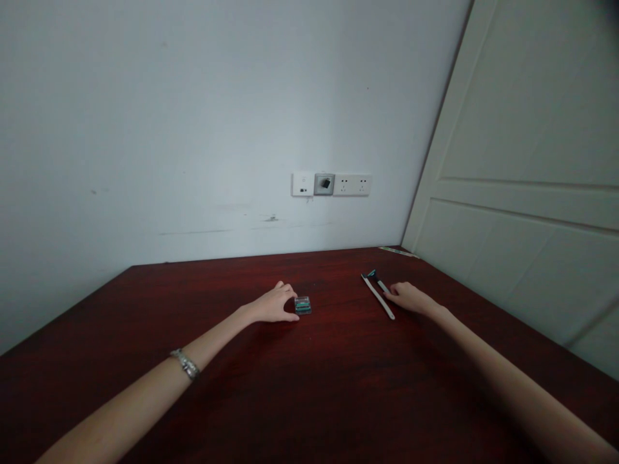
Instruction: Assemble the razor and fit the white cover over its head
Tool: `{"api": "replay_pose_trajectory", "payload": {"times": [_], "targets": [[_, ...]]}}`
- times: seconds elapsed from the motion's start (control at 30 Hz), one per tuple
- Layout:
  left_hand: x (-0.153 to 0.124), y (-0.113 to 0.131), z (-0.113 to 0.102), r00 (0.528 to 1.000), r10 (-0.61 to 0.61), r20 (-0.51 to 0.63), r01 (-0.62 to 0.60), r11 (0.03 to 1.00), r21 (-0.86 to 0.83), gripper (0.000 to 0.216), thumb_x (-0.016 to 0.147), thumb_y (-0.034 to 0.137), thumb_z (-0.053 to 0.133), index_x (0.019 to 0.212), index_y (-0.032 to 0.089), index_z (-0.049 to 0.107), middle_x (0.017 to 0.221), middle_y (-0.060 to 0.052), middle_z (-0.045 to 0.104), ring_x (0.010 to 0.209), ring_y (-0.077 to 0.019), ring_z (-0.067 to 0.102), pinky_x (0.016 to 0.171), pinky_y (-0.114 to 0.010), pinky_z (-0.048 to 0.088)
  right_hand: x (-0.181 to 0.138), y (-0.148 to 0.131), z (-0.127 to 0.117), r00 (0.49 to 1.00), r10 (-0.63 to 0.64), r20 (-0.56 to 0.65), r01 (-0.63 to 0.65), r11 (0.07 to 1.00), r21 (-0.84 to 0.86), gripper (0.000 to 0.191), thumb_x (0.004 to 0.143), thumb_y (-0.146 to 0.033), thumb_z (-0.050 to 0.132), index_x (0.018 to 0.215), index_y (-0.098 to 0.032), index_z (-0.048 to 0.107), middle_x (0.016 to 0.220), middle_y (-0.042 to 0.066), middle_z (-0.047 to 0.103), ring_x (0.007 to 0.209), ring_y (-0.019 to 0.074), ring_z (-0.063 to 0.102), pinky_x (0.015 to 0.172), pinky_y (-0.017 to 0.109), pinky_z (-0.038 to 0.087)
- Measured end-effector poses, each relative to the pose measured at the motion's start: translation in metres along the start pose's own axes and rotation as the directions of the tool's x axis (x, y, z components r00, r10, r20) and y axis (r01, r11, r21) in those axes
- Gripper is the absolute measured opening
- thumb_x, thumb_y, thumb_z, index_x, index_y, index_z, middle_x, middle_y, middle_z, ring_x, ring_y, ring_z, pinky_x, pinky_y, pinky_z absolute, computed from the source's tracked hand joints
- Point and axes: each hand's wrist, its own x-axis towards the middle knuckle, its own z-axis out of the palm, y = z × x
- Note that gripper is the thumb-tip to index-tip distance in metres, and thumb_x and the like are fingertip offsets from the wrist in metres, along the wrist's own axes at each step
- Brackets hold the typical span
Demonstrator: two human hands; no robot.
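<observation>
Case [303,306] on table [309,386], just right of left hand [275,305]. Well right of it I log, from my remote post, stick [378,297] left of razor [382,285], right hand [410,298] at razor's near end. Wall [217,129] behind table, sockets [353,185] on it.

I wear a shiny, silvery band [186,365] around my left forearm [215,343], behind the hand [271,305]; my right forearm [488,356] is bare.

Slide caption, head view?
Left hand open at a small clear case, right hand at a razor, on a dark red table.
</observation>
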Motion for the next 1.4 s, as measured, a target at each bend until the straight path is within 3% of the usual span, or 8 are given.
{"api": "replay_pose_trajectory", "payload": {"times": [0.3, 0.43, 0.63, 0.77, 0.9, 0.97, 1.17, 1.4], "targets": [[0.003, -0.003, 0.006, 1.000, -0.027, -0.011, 0.027, 0.999, 0.024, 0.052, 0.070, 0.056, 0.058, 0.105, 0.017, 0.057, 0.100, -0.009, 0.051, 0.095, -0.0238, 0.041, 0.082, -0.033, 0.038, -0.010, -0.011, -0.015, 0.995, -0.028, -0.092, 0.031, 0.999, 0.037, 0.039, 0.086, -0.046, 0.037, 0.064, -0.018, 0.054, 0.068, 0.008, 0.062, 0.063, 0.0175, 0.059, 0.052, 0.024, 0.030], [0.004, -0.002, 0.009, 0.999, -0.046, -0.022, 0.047, 0.999, 0.018, 0.050, 0.071, 0.056, 0.056, 0.101, 0.017, 0.058, 0.097, -0.008, 0.050, 0.094, -0.0235, 0.041, 0.081, -0.033, 0.038, -0.026, -0.039, -0.023, 0.988, -0.090, -0.129, 0.095, 0.995, 0.032, 0.036, 0.086, -0.045, 0.039, 0.065, -0.019, 0.054, 0.067, 0.007, 0.061, 0.061, 0.0170, 0.057, 0.052, 0.024, 0.029], [0.008, 0.000, 0.011, 0.996, -0.059, -0.067, 0.060, 0.998, 0.015, 0.042, 0.072, 0.052, 0.056, 0.092, 0.016, 0.059, 0.092, -0.008, 0.051, 0.090, -0.0225, 0.043, 0.080, -0.033, 0.038, -0.044, -0.088, -0.027, 0.937, -0.323, -0.131, 0.336, 0.936, 0.101, 0.029, 0.085, -0.041, 0.043, 0.073, -0.019, 0.056, 0.074, 0.005, 0.061, 0.066, 0.0162, 0.056, 0.058, 0.026, 0.036], [0.012, 0.009, 0.012, 0.994, -0.039, -0.103, 0.041, 0.999, 0.010, 0.039, 0.070, 0.049, 0.059, 0.090, 0.016, 0.059, 0.091, -0.007, 0.051, 0.089, -0.0221, 0.044, 0.080, -0.033, 0.039, -0.049, -0.116, -0.029, 0.865, -0.484, -0.134, 0.502, 0.839, 0.209, 0.030, 0.082, -0.044, 0.050, 0.094, -0.019, 0.059, 0.089, 0.006, 0.061, 0.076, 0.0171, 0.056, 0.069, 0.029, 0.042], [0.016, 0.028, 0.010, 0.992, 0.019, -0.125, -0.018, 1.000, 0.009, 0.039, 0.067, 0.046, 0.064, 0.090, 0.016, 0.059, 0.091, -0.006, 0.052, 0.088, -0.0214, 0.045, 0.080, -0.032, 0.039, -0.050, -0.136, -0.028, 0.847, -0.523, -0.091, 0.524, 0.795, 0.307, 0.061, 0.073, -0.054, 0.059, 0.122, -0.021, 0.048, 0.109, 0.009, 0.057, 0.078, 0.0174, 0.056, 0.071, 0.031, 0.044], [0.017, 0.039, 0.007, 0.992, 0.048, -0.116, -0.047, 0.999, 0.013, 0.038, 0.066, 0.044, 0.065, 0.089, 0.016, 0.058, 0.090, -0.006, 0.053, 0.088, -0.0212, 0.045, 0.079, -0.032, 0.039, -0.050, -0.142, -0.029, 0.833, -0.550, -0.068, 0.541, 0.780, 0.316, 0.064, 0.069, -0.056, 0.062, 0.121, -0.021, 0.049, 0.108, 0.009, 0.057, 0.081, 0.0184, 0.056, 0.072, 0.031, 0.044], [0.020, 0.057, 0.002, 0.991, 0.074, -0.111, -0.075, 0.997, -0.002, 0.036, 0.065, 0.041, 0.067, 0.088, 0.015, 0.058, 0.091, -0.007, 0.054, 0.088, -0.0211, 0.046, 0.079, -0.032, 0.040, -0.049, -0.146, -0.034, 0.814, -0.580, -0.031, 0.565, 0.778, 0.275, 0.044, 0.070, -0.051, 0.064, 0.099, -0.020, 0.061, 0.091, 0.005, 0.060, 0.076, 0.0171, 0.056, 0.065, 0.028, 0.043], [0.025, 0.062, 0.003, 0.988, 0.111, -0.112, -0.110, 0.994, 0.011, 0.038, 0.065, 0.044, 0.067, 0.088, 0.015, 0.058, 0.089, -0.006, 0.054, 0.087, -0.0207, 0.046, 0.080, -0.032, 0.040, -0.048, -0.144, -0.035, 0.817, -0.574, -0.047, 0.566, 0.785, 0.251, 0.043, 0.069, -0.048, 0.065, 0.102, -0.020, 0.060, 0.092, 0.005, 0.060, 0.075, 0.0168, 0.055, 0.064, 0.027, 0.041]]}}
